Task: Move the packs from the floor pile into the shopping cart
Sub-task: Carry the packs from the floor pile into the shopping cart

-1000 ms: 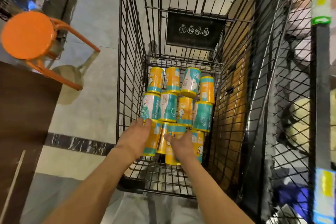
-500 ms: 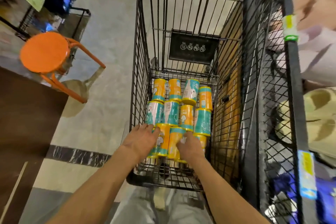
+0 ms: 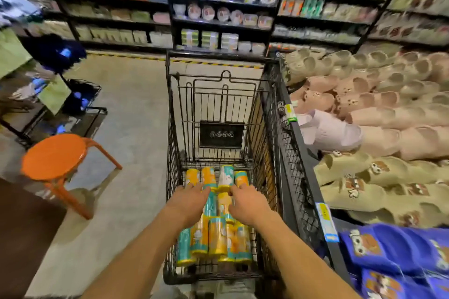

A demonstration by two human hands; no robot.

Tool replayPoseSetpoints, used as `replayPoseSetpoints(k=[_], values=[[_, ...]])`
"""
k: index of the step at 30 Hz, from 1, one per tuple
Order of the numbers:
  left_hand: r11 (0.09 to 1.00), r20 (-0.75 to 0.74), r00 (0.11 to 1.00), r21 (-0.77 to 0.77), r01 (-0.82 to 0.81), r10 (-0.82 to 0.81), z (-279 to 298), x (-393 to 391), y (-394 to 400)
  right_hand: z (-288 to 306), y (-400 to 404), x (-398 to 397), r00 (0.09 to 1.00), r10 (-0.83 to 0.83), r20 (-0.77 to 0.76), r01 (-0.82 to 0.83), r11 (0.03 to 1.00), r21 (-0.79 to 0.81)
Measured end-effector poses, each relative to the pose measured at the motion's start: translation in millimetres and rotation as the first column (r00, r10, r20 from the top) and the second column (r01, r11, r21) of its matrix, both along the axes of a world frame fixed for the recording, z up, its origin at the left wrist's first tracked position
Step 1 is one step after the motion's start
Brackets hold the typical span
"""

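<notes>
Packs laid in rows on the cart floor — both hands over them.

From the left: an orange stool [image 3: 54, 156] stands apart on the floor, then our left hand [image 3: 188, 201] and right hand [image 3: 249, 202] reach into the shopping cart [image 3: 269, 143], fingers straight and lightly spread, gripping nothing. The packs [image 3: 215, 240] lie side by side — probably so more fit. No floor pile is in view. Slippers [image 3: 379, 109] fill the right-hand bin.

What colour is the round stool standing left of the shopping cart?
Orange, seat and legs alike: the stool shows clearly in the head view, on the floor left of the cart.
</notes>
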State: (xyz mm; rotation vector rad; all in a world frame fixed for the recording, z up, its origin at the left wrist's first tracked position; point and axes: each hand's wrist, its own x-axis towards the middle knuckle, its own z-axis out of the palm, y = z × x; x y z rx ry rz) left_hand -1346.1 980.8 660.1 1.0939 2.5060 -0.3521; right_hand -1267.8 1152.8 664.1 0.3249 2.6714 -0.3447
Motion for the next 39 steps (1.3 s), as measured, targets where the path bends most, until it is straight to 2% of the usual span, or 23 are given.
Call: replayPoseSetpoints(k=[4, 8, 11, 14, 17, 20, 26, 29, 33, 37, 39], values=[[0.993, -0.003, 0.994, 0.03, 0.111, -0.111, 26.8, -6.2, -0.8, 33.7, -5.1, 23.1, 0.993, -0.108, -0.041, 0.112, 0.99, 0.086], [0.956, -0.034, 0.961, 0.101, 0.275, -0.273, 49.8, -9.3, 4.1, 63.2, -19.2, 62.4, 0.956, -0.284, -0.074, 0.291, 0.946, 0.14], [0.882, -0.068, 0.887, 0.102, 0.461, -0.456, 69.2, 6.0, 10.5, 80.4, -39.5, 109.8, 0.887, -0.449, -0.106, 0.461, 0.876, 0.141], [0.768, -0.113, 0.778, 0.127, 0.628, -0.618, 83.9, 42.3, 26.0, 93.6, -67.9, 173.3, 0.766, -0.61, -0.203, 0.64, 0.752, 0.154], [0.585, -0.11, 0.601, 0.15, 0.797, -0.791, 96.8, 113.6, 36.2, 104.6, -109.9, 255.5, 0.596, -0.764, -0.245, 0.802, 0.579, 0.144], [0.323, -0.183, 0.36, 0.207, 0.924, -0.915, 114.4, 203.8, 36.5, 116.1, -167.1, 346.4, 0.373, -0.89, -0.26, 0.927, 0.351, 0.129], [-0.125, -0.244, -0.054, 0.283, 0.951, -0.968, 155.8, 402.0, -22.1, 139.3, -324.3, 522.0, -0.075, -0.953, -0.294, 0.984, -0.119, 0.136], [-0.309, -0.238, -0.242, 0.301, 0.902, -0.941, 164.7, 498.5, -81.8, 150.8, -421.8, 590.7, -0.292, -0.897, -0.333, 0.927, -0.351, 0.131], [-0.545, -0.23, -0.495, 0.308, 0.78, -0.838, 169.2, 622.6, -184.0, 159.2, -564.0, 661.1, -0.533, -0.777, -0.336, 0.799, -0.592, 0.102], [-0.742, -0.22, -0.721, 0.359, 0.567, -0.657, 177.1, 736.6, -313.7, 160.6, -707.8, 702.8, -0.76, -0.553, -0.343, 0.563, -0.823, 0.077], [-0.829, -0.226, -0.819, 0.345, 0.44, -0.528, 175.6, 782.2, -381.0, 160.0, -775.7, 708.1, -0.839, -0.416, -0.352, 0.42, -0.905, 0.069]])
